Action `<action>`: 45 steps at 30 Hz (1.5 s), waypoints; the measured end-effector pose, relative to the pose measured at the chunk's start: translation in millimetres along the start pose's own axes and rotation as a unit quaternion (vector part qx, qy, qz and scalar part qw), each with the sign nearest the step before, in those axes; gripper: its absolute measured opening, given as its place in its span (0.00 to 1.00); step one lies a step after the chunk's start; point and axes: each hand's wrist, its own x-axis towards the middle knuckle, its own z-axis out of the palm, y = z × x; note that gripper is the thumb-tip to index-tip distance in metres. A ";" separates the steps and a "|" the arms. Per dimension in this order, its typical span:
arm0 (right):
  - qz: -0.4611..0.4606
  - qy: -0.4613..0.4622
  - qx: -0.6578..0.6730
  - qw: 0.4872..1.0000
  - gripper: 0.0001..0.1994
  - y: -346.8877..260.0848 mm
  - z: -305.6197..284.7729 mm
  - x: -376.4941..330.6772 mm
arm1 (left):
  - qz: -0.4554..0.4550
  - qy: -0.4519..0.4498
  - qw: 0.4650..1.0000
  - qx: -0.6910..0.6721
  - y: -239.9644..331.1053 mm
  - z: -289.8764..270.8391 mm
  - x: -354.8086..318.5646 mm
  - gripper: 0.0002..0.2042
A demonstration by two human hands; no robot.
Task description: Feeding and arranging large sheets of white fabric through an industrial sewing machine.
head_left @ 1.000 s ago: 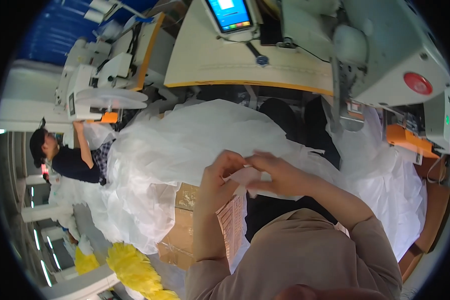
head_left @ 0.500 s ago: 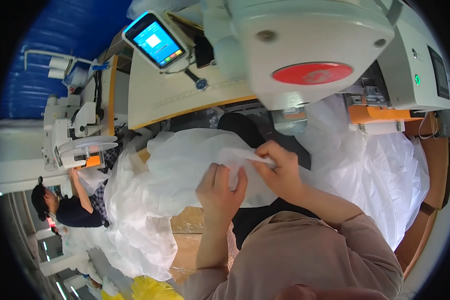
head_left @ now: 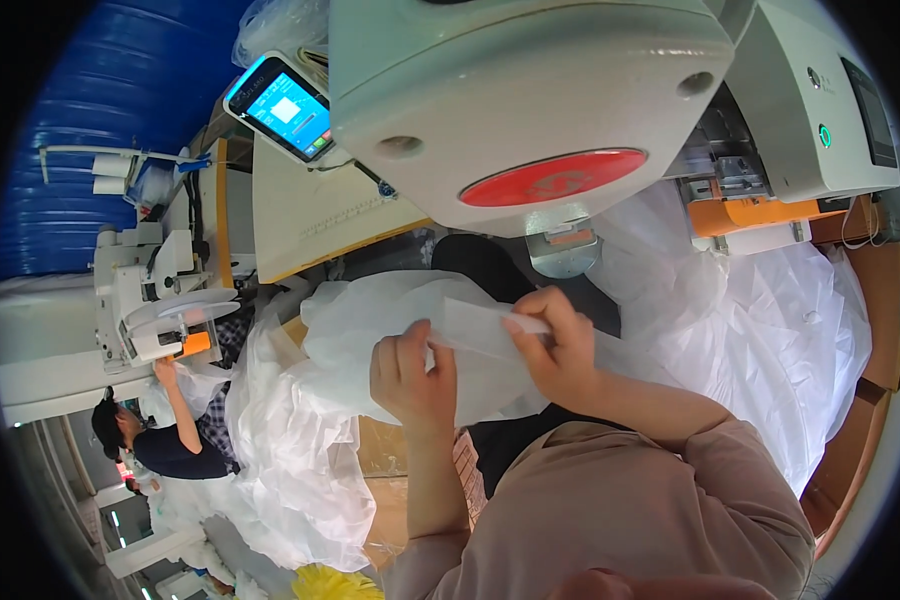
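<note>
Thin white see-through fabric (head_left: 370, 320) lies in a heap across my lap. A folded edge of it is stretched between my two hands. My left hand (head_left: 410, 372) pinches one end of this edge between thumb and fingers. At the other end my right hand (head_left: 555, 340) is closed on the fabric, with thumb and forefinger pressed together. Just above my hands stands the white head of a sewing machine (head_left: 530, 100) with a red oval on its front; its clear guard (head_left: 563, 250) is apart from the fabric.
White fabric fills a cardboard box (head_left: 875, 320) on the right, below a control unit (head_left: 810, 110) with an orange part (head_left: 750, 215). A lit touch screen (head_left: 285, 108) stands on the table (head_left: 320, 225). At left, a co-worker (head_left: 185, 450) sits at another machine (head_left: 135, 300).
My left hand has moved left, away from my right hand, and the fabric between them is drawn out straighter. The view has shifted, so the machine head covers more of the table.
</note>
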 end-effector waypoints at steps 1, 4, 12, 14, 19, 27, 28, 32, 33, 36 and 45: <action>-0.001 0.002 -0.001 1.000 0.05 0.0 1.0 1.1 | -0.060 -0.035 0.997 -0.045 2.3 -0.9 -1.4 0.08; -0.048 0.037 -0.006 0.998 0.05 -0.8 -0.9 6.8 | -0.175 -0.102 0.969 -0.143 11.4 4.0 1.5 0.08; 0.070 0.151 -0.099 0.981 0.05 18.5 -73.5 17.6 | 0.075 0.068 0.994 -0.043 23.6 51.3 44.3 0.07; 0.065 0.138 -0.076 0.985 0.03 24.6 -77.4 35.2 | 0.057 -0.006 0.996 -0.070 12.1 64.1 35.2 0.07; 0.022 0.182 -0.039 0.982 0.05 32.6 -82.2 41.9 | 0.009 -0.071 0.987 -0.145 4.9 65.1 29.0 0.08; 0.074 0.184 0.033 0.980 0.06 27.0 -86.0 49.0 | 0.030 -0.018 0.991 -0.131 -0.6 63.5 45.8 0.06; 0.074 0.183 0.032 0.980 0.06 26.4 -84.9 49.0 | 0.029 -0.018 0.991 -0.131 -3.4 66.8 44.6 0.06; 0.087 0.184 0.027 0.979 0.07 19.4 -83.1 47.7 | -0.019 -0.103 0.979 -0.174 -13.7 74.2 42.0 0.06; 0.082 0.186 0.029 0.979 0.07 19.5 -84.5 47.8 | -0.042 -0.118 0.973 -0.191 -16.0 72.6 42.7 0.06; 0.077 0.188 0.034 0.979 0.07 20.9 -86.5 46.0 | -0.091 -0.152 0.959 -0.222 -20.0 68.8 49.1 0.08; 0.082 0.184 -0.006 0.980 0.05 26.7 -95.2 51.5 | -0.149 -0.246 0.897 -0.335 -21.0 67.2 63.5 0.11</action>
